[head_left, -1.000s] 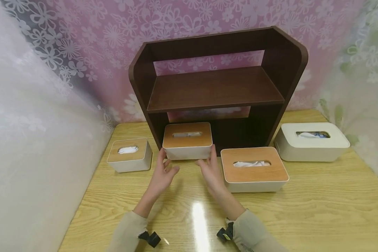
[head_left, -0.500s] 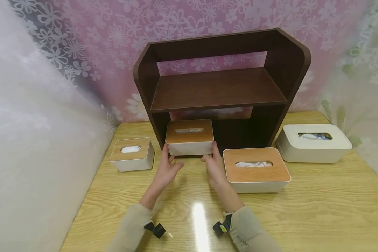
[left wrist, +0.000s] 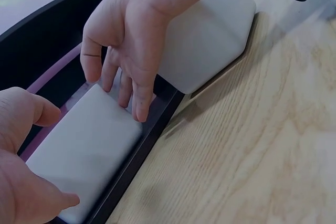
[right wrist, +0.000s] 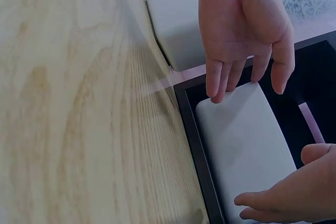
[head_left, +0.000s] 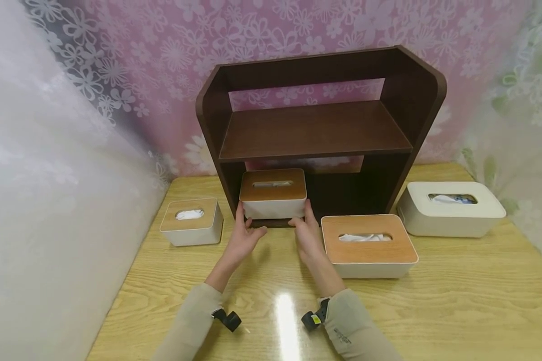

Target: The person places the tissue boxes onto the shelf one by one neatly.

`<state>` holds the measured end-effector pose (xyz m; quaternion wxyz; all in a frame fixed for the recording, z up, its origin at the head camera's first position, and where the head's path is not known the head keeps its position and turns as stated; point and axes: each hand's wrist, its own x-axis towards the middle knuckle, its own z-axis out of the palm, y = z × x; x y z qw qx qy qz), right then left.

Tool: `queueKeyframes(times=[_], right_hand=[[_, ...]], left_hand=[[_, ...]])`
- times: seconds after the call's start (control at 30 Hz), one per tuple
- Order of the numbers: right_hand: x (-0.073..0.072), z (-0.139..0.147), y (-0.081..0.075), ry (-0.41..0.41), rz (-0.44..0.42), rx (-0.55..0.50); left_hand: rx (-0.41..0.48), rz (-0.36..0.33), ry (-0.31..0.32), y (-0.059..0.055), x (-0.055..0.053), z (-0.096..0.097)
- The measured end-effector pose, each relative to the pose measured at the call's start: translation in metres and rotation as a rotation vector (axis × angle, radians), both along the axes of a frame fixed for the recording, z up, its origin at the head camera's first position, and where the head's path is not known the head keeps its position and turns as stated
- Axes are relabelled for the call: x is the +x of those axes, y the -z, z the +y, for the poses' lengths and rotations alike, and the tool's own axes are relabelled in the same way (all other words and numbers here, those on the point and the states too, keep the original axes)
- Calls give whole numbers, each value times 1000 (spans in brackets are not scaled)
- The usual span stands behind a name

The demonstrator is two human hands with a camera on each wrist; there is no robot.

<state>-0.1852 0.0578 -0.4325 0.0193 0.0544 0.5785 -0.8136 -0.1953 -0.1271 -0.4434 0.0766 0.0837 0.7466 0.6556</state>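
Right sleeve print too small to read, perhaps lettering; left hand cut off by left wrist view.

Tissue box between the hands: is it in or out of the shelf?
In: the tissue box sits inside the brown shelf, whose bottom edge lies in front of it in both wrist views.

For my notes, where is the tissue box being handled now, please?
In the head view, the tissue box is at the left of the dark shelf's lower compartment, between the left hand and right hand.
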Motion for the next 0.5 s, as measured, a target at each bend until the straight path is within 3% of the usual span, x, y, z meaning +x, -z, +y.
queueKeyframes(times=[0.23,0.5], right_hand=[[-6,-1,3,18,5,-11],[-10,-2,5,36,5,38]], left_hand=[[-15,36,-22,4,-5,1],[-11,68,-5,4,-7,1]])
